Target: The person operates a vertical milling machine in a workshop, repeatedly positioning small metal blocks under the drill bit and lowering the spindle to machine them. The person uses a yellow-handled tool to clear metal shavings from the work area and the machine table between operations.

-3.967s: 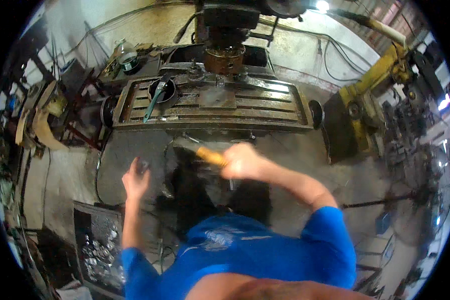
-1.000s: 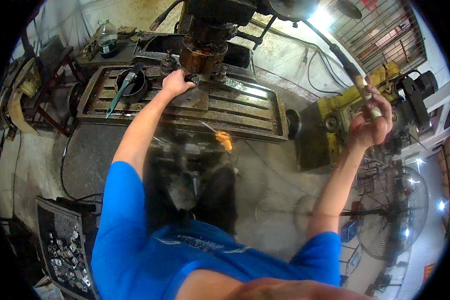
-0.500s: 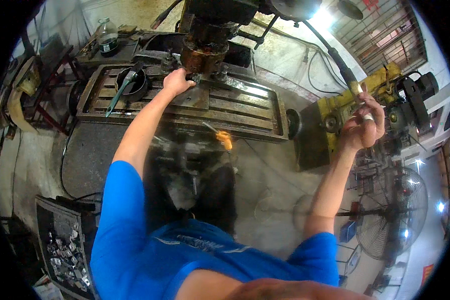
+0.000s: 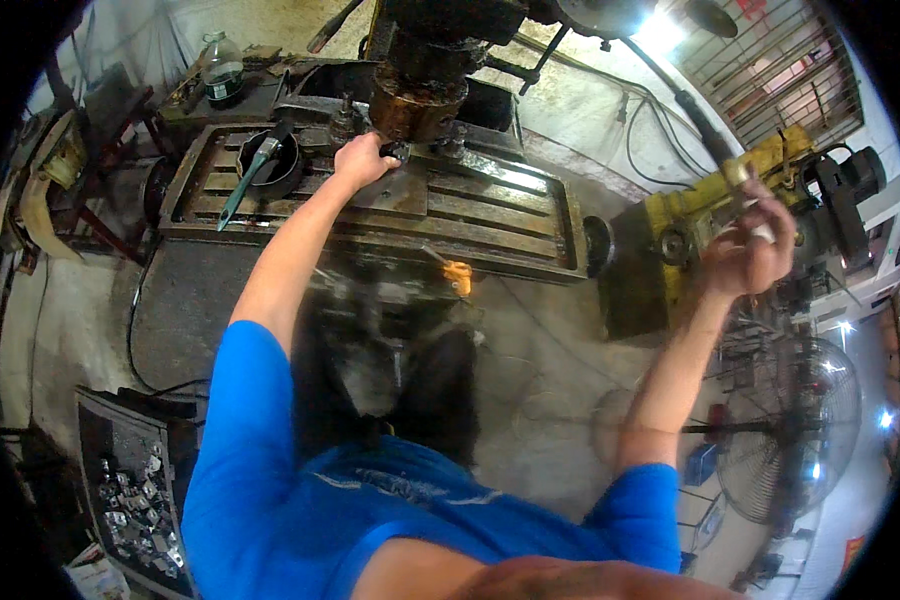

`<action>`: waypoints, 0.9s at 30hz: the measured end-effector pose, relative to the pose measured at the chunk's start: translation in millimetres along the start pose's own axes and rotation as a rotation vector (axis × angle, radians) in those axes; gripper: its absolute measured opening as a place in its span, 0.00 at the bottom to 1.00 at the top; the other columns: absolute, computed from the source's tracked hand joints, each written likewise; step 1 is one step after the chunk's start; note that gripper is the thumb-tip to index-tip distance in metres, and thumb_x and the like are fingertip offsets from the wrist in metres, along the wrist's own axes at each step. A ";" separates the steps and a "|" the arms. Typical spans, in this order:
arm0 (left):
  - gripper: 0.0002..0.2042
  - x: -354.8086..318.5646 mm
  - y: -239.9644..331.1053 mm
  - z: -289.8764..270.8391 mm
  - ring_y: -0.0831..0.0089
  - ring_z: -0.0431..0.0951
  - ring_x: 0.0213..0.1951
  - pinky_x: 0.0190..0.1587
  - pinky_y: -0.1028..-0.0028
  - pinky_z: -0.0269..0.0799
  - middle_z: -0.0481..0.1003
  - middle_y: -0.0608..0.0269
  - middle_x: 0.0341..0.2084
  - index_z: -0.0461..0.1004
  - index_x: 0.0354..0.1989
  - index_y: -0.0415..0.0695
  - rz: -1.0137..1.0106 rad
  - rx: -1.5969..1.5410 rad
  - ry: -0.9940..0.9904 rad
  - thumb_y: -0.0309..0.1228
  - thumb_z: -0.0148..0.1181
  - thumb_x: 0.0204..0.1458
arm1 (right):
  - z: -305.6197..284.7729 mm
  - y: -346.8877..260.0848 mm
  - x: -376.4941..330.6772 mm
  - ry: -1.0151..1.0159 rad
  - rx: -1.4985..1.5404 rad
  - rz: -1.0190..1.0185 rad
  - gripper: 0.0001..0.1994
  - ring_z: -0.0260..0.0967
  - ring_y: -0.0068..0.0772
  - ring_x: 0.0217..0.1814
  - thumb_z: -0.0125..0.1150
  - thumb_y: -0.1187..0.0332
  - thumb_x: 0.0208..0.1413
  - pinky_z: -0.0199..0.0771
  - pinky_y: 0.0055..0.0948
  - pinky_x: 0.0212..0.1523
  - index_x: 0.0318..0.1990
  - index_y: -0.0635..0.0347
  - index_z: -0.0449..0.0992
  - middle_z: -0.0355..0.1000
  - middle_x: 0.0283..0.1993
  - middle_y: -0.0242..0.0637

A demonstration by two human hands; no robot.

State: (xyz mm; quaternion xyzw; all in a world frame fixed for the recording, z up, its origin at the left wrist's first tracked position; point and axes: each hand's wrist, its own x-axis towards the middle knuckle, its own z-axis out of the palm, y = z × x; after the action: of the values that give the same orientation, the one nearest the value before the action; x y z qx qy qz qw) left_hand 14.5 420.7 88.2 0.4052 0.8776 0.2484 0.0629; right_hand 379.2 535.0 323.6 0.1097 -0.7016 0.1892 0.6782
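Observation:
My left hand (image 4: 360, 162) rests on the machine table (image 4: 490, 228), just below the drill-press-like spindle (image 4: 417, 105). Its fingers are closed at a small dark piece by the spindle's foot, too hidden to name. Off to the right, my right hand (image 4: 752, 250) is raised, a little blurred. Its fingertips close on the end of a long dark lever (image 4: 705, 130) that slants down from the machine head. A white wrap shows on one finger. Left of my left hand, a dark round pot (image 4: 283, 172) sits on the table with a green-handled brush (image 4: 250, 180) across it.
An orange-handled tool (image 4: 457, 277) hangs at the table's front edge. A bin of small metal parts (image 4: 140, 510) stands at the lower left. A large fan (image 4: 790, 430) and a yellow machine (image 4: 675, 215) are on the right. A plastic bottle (image 4: 222, 75) stands at the back left.
My right hand and the lever's end have shifted slightly right and down in the picture. My left hand stays at the same spot under the spindle; the whole view has shifted a little.

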 end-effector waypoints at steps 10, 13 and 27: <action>0.25 -1.2 4.8 -3.5 0.60 0.73 0.42 0.42 0.65 0.69 0.74 0.55 0.38 0.72 0.44 0.48 -0.016 0.000 -0.001 0.46 0.64 0.36 | -3.0 2.2 -1.1 -0.031 0.005 -0.040 0.14 0.68 0.43 0.34 0.49 0.67 0.40 0.54 0.60 0.55 0.30 0.72 0.69 0.61 0.20 0.37; 0.25 5.4 -5.6 3.1 0.60 0.73 0.42 0.43 0.65 0.68 0.74 0.56 0.38 0.72 0.44 0.48 -0.007 -0.043 0.016 0.46 0.64 0.37 | -3.4 3.1 7.2 -0.003 0.031 0.024 0.13 0.68 0.44 0.34 0.46 0.68 0.42 0.57 0.60 0.54 0.30 0.72 0.68 0.59 0.20 0.37; 0.25 8.6 -6.2 8.6 0.61 0.72 0.44 0.44 0.66 0.68 0.74 0.57 0.39 0.71 0.46 0.50 0.025 -0.063 -0.015 0.45 0.63 0.38 | -5.9 -1.0 4.4 -0.030 0.031 0.036 0.15 0.67 0.43 0.35 0.43 0.70 0.37 0.53 0.60 0.56 0.32 0.72 0.68 0.62 0.20 0.40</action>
State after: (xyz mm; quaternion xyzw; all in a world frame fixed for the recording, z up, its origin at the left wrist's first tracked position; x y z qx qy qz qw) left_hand 7.2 427.0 78.5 0.4159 0.8636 0.2739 0.0790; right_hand 384.7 537.0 328.1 0.1106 -0.7106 0.2106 0.6622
